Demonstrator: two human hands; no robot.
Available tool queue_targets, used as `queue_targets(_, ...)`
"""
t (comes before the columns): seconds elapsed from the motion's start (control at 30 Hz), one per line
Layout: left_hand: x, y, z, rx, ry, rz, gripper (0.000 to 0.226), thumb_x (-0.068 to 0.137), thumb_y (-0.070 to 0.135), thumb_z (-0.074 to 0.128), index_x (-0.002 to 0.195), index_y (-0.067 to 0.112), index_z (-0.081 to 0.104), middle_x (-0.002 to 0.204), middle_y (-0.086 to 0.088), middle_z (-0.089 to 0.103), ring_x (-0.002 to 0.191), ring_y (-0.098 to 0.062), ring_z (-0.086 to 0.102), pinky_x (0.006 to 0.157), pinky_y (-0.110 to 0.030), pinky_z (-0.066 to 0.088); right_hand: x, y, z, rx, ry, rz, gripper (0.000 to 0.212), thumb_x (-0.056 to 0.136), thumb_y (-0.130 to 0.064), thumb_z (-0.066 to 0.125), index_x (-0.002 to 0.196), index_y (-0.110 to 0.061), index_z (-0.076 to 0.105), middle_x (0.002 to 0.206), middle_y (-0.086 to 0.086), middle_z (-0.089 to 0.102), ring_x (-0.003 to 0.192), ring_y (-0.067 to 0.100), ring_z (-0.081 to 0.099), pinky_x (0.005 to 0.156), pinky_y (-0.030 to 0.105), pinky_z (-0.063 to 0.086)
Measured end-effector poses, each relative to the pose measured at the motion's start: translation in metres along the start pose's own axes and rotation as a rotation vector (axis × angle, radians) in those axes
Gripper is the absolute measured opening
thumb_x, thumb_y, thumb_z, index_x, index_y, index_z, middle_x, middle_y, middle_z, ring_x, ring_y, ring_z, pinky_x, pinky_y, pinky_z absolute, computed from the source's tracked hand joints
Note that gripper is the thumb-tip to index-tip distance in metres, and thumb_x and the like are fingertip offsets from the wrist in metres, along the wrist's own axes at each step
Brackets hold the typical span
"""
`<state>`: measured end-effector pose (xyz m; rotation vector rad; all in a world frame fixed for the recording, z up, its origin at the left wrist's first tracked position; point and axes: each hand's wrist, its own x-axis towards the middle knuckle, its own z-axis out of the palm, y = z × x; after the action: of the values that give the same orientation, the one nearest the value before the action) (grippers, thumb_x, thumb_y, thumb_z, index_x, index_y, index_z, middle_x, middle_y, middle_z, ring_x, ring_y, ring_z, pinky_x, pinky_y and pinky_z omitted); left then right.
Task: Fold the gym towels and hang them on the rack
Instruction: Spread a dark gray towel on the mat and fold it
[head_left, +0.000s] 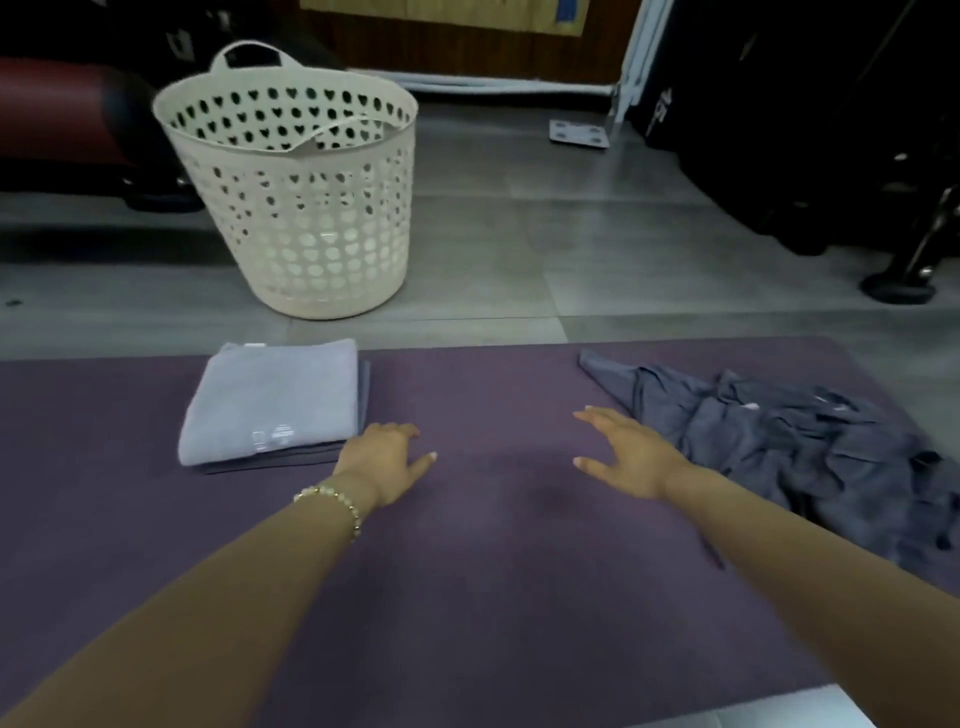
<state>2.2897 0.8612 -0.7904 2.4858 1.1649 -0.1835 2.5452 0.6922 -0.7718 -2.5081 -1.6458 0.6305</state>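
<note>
A cream plastic laundry basket (306, 208), pierced with heart-shaped holes, stands on the grey tiled floor (519, 234) just beyond the far edge of a purple mat (467, 571). 1 of its handles stands upright at the far rim; the other is folded down at the near rim. A dark red padded bench (47, 114) sits at far left. A small pale square plate (579, 134) lies on the floor near black equipment (779, 130) at right.

Purple mat (467, 597) on grey floor (519, 249), folded towels (270, 405), crumpled dark towel (779, 441), basket (296, 182) on floor
</note>
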Motion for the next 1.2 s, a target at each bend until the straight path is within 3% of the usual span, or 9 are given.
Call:
queue_targets(0.2,0.022,0.124,0.033,0.075,-0.058,0.154,0.057,0.096,0.054,0.038,0.142,0.02,0.037,0.146,-0.001,0.042,0.137,-0.023,0.033,0.107,-0.035,0.031,-0.056,0.116,-0.019,0.114,0.1,0.2,0.069,0.091,-0.044,0.058,0.148,-0.022,0.028,0.157,-0.003,0.021,0.142,0.019,0.028,0.114,0.038,0.028)
queue_targets(0.4,0.037,0.209,0.1,0.061,-0.143,0.237,0.061,0.096,0.055,0.036,0.146,0.019,0.033,0.148,-0.001,0.039,0.136,-0.023,0.034,0.108,-0.037,0.03,-0.103,0.213,0.022,0.319,0.255,0.45,0.076,0.084,-0.038,0.069,0.146,-0.014,0.031,0.156,0.004,0.022,0.141,0.025,0.029,0.112,0.041,0.031)
queue_targets(0.5,0.043,0.227,0.135,0.044,-0.221,0.239,0.064,0.096,0.057,0.033,0.148,0.02,0.03,0.151,-0.001,0.036,0.139,-0.023,0.031,0.109,-0.036,0.03,-0.112,0.244,0.035,0.332,0.383,0.492,0.076,0.083,-0.036,0.071,0.145,-0.015,0.032,0.157,0.004,0.018,0.14,0.026,0.029,0.109,0.043,0.035)
queue_targets(0.63,0.05,0.234,0.169,0.018,-0.32,0.217,0.065,0.096,0.058,0.028,0.15,0.021,0.025,0.154,0.0,0.031,0.14,-0.021,0.031,0.111,-0.034,0.027,-0.11,0.273,0.031,0.481,0.524,0.59,0.069,0.087,-0.035,0.067,0.145,-0.018,0.033,0.157,0.005,0.014,0.144,0.023,0.02,0.113,0.038,0.026)
queue_targets(0.77,0.053,0.232,0.188,-0.042,-0.403,0.179,0.067,0.097,0.058,0.027,0.151,0.019,0.023,0.155,-0.001,0.029,0.141,-0.021,0.031,0.113,-0.033,0.026,-0.096,0.29,0.029,0.618,0.472,0.588,0.044,0.088,-0.039,0.064,0.128,-0.022,0.056,0.148,0.008,0.037,0.139,0.023,0.033,0.114,0.036,0.03)
queue_targets(0.9,0.054,0.228,0.199,-0.257,-0.414,0.12,0.069,0.093,0.061,0.03,0.147,0.018,0.033,0.149,0.0,0.039,0.136,-0.02,0.038,0.113,-0.035,0.029,-0.083,0.275,0.03,0.739,0.445,0.561,0.051,0.096,-0.023,0.056,0.141,-0.004,0.042,0.148,0.008,0.037,0.137,0.022,0.037,0.103,0.019,0.031)
queue_targets(1.0,0.053,0.238,0.193,-0.522,-0.364,0.078,0.065,0.095,0.057,0.03,0.14,0.013,0.043,0.143,-0.002,0.048,0.131,-0.019,0.044,0.112,-0.03,0.028,-0.076,0.24,0.036,0.755,0.4,0.412,0.044,0.098,-0.013,0.05,0.14,-0.001,0.042,0.138,0.006,0.042,0.128,0.016,0.042,0.087,0.004,0.035)
queue_targets(1.1,0.05,0.256,0.179,-0.864,-0.408,-0.047,0.059,0.1,0.05,0.022,0.141,0.012,0.041,0.141,-0.005,0.05,0.125,-0.024,0.049,0.11,-0.036,0.032,-0.068,0.206,0.05,0.757,0.303,0.271,0.042,0.099,-0.01,0.047,0.14,-0.002,0.041,0.141,0.008,0.041,0.131,0.019,0.042,0.098,0.013,0.033)
queue_targets(1.2,0.049,0.261,0.163,-1.136,-0.532,-0.146,0.063,0.098,0.058,0.015,0.141,0.019,0.041,0.135,-0.003,0.055,0.12,-0.023,0.053,0.103,-0.038,0.038,-0.065,0.177,0.065,0.735,0.249,0.143,0.039,0.099,-0.009,0.048,0.137,-0.004,0.047,0.123,0.005,0.05,0.119,0.021,0.051,0.096,0.016,0.037)
